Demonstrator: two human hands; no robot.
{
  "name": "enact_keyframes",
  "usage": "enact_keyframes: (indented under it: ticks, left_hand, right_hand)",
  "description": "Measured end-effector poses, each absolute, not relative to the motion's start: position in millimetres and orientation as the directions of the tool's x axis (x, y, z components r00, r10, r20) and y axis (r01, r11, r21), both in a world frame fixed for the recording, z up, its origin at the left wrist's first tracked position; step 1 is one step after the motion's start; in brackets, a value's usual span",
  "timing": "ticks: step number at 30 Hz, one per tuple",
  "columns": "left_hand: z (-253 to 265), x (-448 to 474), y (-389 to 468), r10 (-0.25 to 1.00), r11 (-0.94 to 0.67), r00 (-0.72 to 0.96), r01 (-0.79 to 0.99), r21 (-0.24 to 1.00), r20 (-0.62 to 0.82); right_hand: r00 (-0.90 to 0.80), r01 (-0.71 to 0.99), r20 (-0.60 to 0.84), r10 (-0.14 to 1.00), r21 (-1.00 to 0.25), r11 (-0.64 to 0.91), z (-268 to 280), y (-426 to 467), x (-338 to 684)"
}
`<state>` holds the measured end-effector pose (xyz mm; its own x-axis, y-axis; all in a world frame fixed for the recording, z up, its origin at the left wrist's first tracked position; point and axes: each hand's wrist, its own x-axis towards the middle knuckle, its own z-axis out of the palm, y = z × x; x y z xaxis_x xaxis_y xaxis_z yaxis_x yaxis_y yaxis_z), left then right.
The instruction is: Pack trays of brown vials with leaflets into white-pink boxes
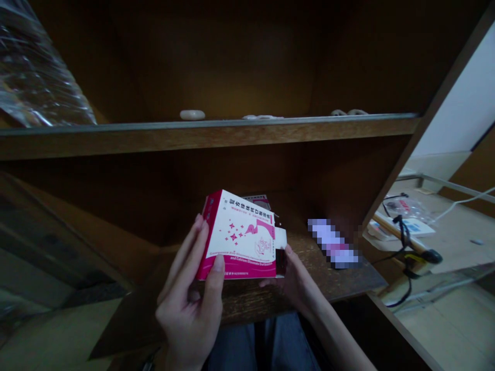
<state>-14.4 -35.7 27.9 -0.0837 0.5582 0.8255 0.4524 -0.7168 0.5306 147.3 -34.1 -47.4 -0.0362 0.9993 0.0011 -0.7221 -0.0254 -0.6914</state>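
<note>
Clamped between the thumb and fingers of my left hand [189,299], the pink-and-white box [242,239] is held tilted above the near part of the wooden desk [340,283]. My right hand [296,281] is at the box's open right end, thumb touching the white flap [281,238]; I cannot tell whether its fingers are closed. Another box [261,200] lies on the far side, partly hidden. One pixelated item [334,245] lies to the right.
</note>
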Motion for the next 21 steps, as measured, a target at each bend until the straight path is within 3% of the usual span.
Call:
enact_keyframes:
  ticks: [5,21]
  left_hand:
    - [30,-15,-38,0.584,-0.706,-0.089,0.435,0.559,0.807]
    - [11,-37,-23,0.678,-0.555,-0.325,0.363,0.749,0.660]
  right_hand:
    - [-0.026,-0.784,-0.177,0.984,-0.607,-0.130,-49,-37,149]
    - [0.111,-0.746,-0.231,0.967,-0.662,-0.072,-47,-31,154]
